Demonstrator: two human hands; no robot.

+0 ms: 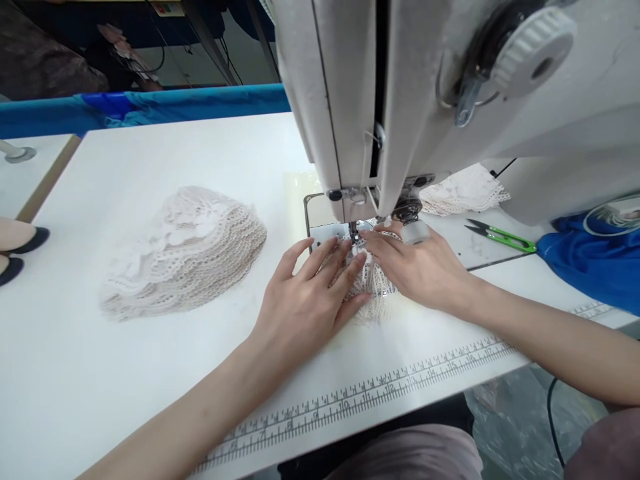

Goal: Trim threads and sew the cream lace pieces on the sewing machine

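A piece of cream lace fabric (pixel 373 283) lies under the presser foot (pixel 354 233) of a white sewing machine (pixel 430 87). My left hand (pixel 305 293) rests on the left side of the lace, fingers spread and stretched out toward the needle area. On the other side, my right hand (pixel 423 263) has its fingers together on the lace, close beside the presser foot. Part of the lace is hidden beneath both hands. To the left, a layered pile of scalloped lace pieces (pixel 200 253) lies on the white table (pixel 165 393).
Green-handled thread snips (pixel 505 237) lie right of the machine, beside blue fabric (pixel 590 260). More lace (pixel 465 190) lies behind the machine head. A printed ruler strip (pixel 370 393) follows the front edge. Black-tipped beige objects (pixel 20 247) are at far left.
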